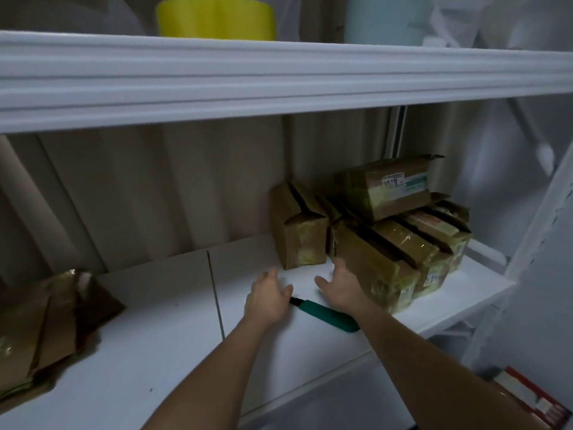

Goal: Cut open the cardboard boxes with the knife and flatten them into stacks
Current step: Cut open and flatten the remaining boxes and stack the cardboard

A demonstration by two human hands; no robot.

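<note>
Reaching forward, left hand (268, 297) and right hand (339, 283) spread, empty, seemingly above knife (325, 316)

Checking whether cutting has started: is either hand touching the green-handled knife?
Cannot tell. In the head view the knife lies on the shelf, passing behind both open hands, which hide any contact.

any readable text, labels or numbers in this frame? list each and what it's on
Large digits, seen upside down, on the white label of the top box: roughly "8700", not certain.
Small print on that label: too blurred to read.
Labels on the front boxes: unreadable.
Knife, shelf: no text.
</note>
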